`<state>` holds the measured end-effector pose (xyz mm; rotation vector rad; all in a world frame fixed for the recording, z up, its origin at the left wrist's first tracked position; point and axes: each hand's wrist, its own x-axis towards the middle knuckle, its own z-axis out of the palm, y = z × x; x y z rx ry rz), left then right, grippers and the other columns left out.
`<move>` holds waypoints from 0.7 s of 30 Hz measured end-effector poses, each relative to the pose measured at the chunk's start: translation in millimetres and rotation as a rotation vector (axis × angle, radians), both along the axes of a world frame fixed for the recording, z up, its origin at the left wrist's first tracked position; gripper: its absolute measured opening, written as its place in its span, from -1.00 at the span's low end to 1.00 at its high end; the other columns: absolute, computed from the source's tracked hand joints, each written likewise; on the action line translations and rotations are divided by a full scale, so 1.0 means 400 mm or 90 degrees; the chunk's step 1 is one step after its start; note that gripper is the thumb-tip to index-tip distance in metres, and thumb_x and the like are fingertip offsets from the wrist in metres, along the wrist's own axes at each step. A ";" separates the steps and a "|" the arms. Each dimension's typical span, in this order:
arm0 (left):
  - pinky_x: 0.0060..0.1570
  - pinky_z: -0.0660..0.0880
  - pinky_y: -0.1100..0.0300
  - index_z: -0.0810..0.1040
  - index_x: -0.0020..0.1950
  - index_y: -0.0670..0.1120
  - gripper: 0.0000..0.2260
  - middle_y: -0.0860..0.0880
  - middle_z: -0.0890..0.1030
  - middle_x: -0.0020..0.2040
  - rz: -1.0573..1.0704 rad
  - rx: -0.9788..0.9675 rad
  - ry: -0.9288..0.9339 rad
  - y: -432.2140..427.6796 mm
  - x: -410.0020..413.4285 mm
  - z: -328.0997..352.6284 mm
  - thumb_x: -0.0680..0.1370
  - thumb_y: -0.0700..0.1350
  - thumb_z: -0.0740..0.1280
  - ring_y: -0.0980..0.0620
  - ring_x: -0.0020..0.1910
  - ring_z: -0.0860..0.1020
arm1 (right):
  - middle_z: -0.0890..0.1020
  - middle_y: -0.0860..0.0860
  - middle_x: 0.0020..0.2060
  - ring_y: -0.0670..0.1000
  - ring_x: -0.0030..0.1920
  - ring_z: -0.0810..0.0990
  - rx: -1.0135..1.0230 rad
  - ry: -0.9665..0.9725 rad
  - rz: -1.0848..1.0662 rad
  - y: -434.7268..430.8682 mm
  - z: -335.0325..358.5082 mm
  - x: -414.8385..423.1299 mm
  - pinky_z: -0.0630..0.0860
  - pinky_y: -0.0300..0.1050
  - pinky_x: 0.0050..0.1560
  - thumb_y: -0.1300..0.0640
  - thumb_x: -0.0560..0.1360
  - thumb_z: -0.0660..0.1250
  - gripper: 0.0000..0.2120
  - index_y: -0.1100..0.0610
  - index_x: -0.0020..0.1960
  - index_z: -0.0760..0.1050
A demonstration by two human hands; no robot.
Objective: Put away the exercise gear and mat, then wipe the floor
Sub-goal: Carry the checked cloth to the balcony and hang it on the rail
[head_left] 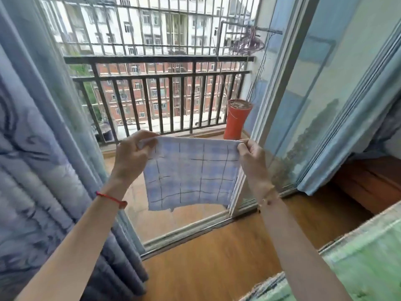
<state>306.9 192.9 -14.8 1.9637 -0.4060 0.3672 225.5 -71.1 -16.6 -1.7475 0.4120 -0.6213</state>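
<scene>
Wooden floorboards [208, 253], warm brown and smooth, run from the near edge to an open sliding door whose metal track crosses the floor. Beyond it a dark iron railing [160, 74] of straight upright bars fences a narrow balcony, with an orange, waisted plant pot [236, 120] standing at its far right corner. Blue patterned curtains [36, 170] hang in soft folds on the left. Held up in front of the doorway is a thin square cloth [191, 174], pale blue check crossed by dark lines, stretched flat along its top edge and hanging loose below. The left hand [132, 153] pinches the cloth's top left corner with curled fingers; the right hand [251, 157] pinches the top right corner likewise. A red string bracelet [112, 199] circles the left wrist.
</scene>
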 end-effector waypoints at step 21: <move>-0.27 0.52 0.41 0.62 0.08 -0.13 -0.76 0.10 0.64 -0.21 0.018 -0.208 -0.029 -0.163 0.915 -0.016 0.47 -0.13 0.53 0.34 -0.33 0.60 | 0.47 0.10 -0.29 0.02 -0.28 0.42 0.058 -0.042 -0.042 -0.131 -0.031 0.904 0.38 -0.10 -0.28 0.14 0.48 0.18 -0.75 0.35 -0.09 0.46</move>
